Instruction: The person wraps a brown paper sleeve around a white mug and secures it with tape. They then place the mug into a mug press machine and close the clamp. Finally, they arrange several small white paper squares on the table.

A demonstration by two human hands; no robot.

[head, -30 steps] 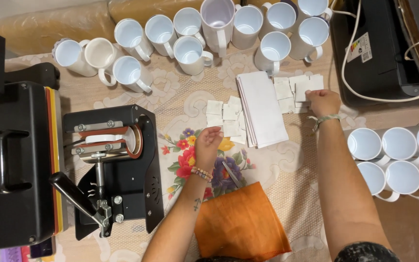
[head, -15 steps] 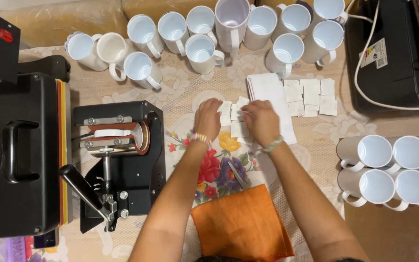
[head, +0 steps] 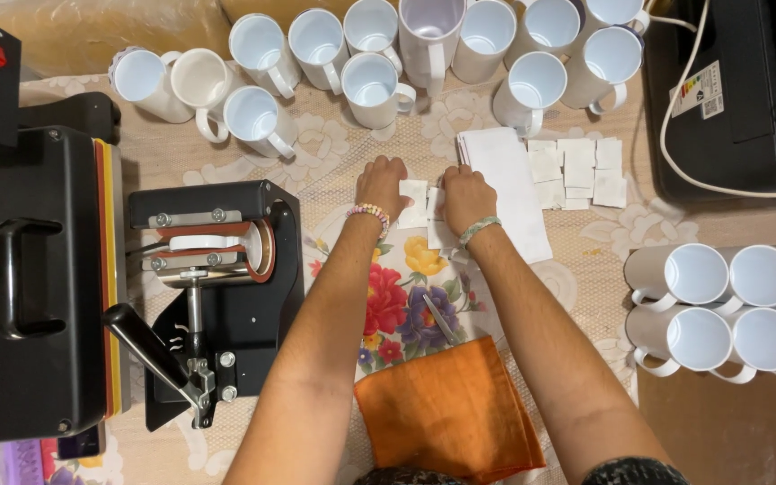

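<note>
My left hand (head: pixel 382 182) and my right hand (head: pixel 465 196) rest side by side on a small heap of white paper squares (head: pixel 417 205) in the middle of the table. Both hands have their fingers curled down onto the squares; whether either one grips a piece is hidden. A stack of larger white sheets (head: pixel 506 184) lies just right of my right hand. Beyond it, several more white squares (head: pixel 579 171) are laid out in rows. Beaded bracelets sit on both wrists.
A black mug press (head: pixel 213 283) with a lever stands to the left, beside a bigger black heat press (head: pixel 24 278). White mugs (head: pixel 370 54) crowd the back edge and more white mugs (head: pixel 729 310) lie stacked at the right. An orange cloth (head: pixel 449 413) lies near me. A black printer (head: pixel 743 90) sits at the back right.
My right hand has come left from the rows of squares at the right and joined my left hand on the central heap. The camera view has shifted slightly.
</note>
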